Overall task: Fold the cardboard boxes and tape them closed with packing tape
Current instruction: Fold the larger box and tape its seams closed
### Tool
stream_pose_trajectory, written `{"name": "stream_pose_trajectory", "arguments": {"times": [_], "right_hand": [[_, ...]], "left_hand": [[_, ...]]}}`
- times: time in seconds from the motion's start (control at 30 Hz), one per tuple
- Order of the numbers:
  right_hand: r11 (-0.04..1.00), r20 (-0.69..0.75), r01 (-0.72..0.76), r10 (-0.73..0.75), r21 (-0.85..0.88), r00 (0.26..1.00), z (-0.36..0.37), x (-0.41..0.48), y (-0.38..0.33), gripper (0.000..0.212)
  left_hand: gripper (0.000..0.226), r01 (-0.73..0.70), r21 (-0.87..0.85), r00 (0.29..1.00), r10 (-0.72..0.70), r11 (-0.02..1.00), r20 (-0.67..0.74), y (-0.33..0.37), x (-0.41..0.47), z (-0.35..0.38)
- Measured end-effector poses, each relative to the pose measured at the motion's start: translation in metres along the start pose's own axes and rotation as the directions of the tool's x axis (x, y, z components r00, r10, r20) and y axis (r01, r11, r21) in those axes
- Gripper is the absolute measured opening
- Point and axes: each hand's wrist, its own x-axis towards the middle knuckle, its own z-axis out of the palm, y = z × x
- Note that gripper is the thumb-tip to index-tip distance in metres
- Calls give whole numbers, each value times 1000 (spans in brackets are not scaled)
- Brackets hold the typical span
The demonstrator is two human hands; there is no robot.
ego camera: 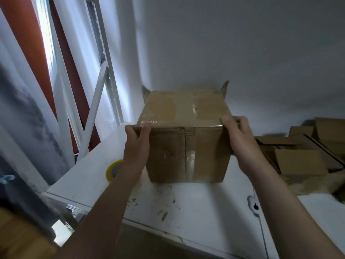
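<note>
A brown cardboard box (183,131) stands on the white table (205,200), its upper face covered in glossy clear tape, with a taped seam down the near face. Two flap tips stick up at its far corners. My left hand (137,141) grips the box's near left top corner, thumb on the upper face. My right hand (238,139) clasps the near right top corner the same way. A yellow-rimmed roll of packing tape (113,170) lies flat on the table just left of my left forearm, partly hidden by it.
A heap of flattened cardboard boxes (302,154) lies at the table's right end. A white metal frame (87,101) and a window stand to the left. A white wall runs behind the box. The table's near edge is close below my forearms.
</note>
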Motion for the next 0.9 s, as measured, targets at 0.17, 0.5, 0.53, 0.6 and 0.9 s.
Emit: {"name": "stream_pose_trajectory", "arguments": {"times": [0.17,0.5,0.53,0.6,0.9], "right_hand": [[940,-61,243,-235,240,970,-20,-1,1,40],[982,112,143,-129,-120,985,-17,1,51,118],[983,97,161,-152,-94,984,-16,1,50,118],[976,62,209,-206,-54,977,-15,3,48,115],[919,116,357,-341,-166,933,-7,0,50,105]], "left_hand": [[21,-68,-261,997,73,963,8,0,3,0],[79,-47,73,992,38,996,119,-15,10,6],[81,-72,67,991,64,995,116,-14,10,7],[86,-106,55,988,99,993,119,-15,11,8],[74,-268,211,957,234,940,175,-19,13,7]]}}
